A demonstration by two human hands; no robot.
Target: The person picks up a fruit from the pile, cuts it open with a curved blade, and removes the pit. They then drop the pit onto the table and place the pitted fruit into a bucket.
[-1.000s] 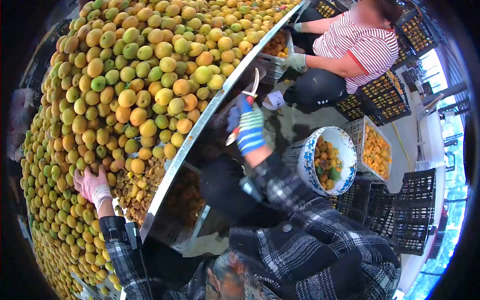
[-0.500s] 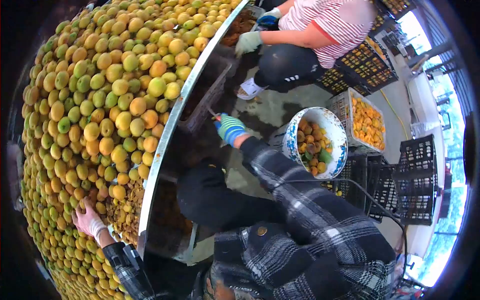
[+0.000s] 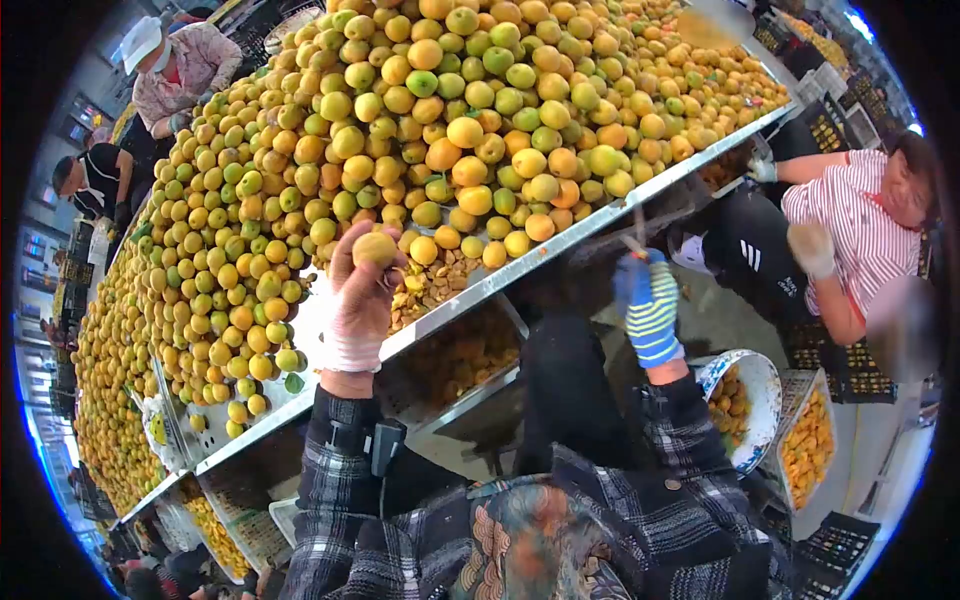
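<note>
My left hand (image 3: 358, 305), in a pale pinkish glove with bare-looking fingertips, is closed around a yellow apricot (image 3: 374, 250) at the front edge of the fruit heap. My right hand (image 3: 650, 308), in a blue, green and white striped glove, grips a small knife (image 3: 638, 222) whose thin blade points up and is slightly blurred. The two hands are apart, the right one over the floor side of the table edge. Behind my left hand spreads the big heap of yellow-green apricots (image 3: 420, 120). Brown pits or scraps (image 3: 440, 288) lie beside that hand.
A metal table rim (image 3: 560, 243) runs diagonally in front of me. Crates with brown scraps (image 3: 465, 365) sit below it. At right stand a white bucket (image 3: 770, 405) of fruit and a crate of orange halves (image 3: 808, 445). A striped-shirt co-worker (image 3: 860, 200) sits close by; others work at far left.
My left hand has come up from among the fruit with an apricot in it. My view has turned toward the heap. My right hand still holds the knife.
</note>
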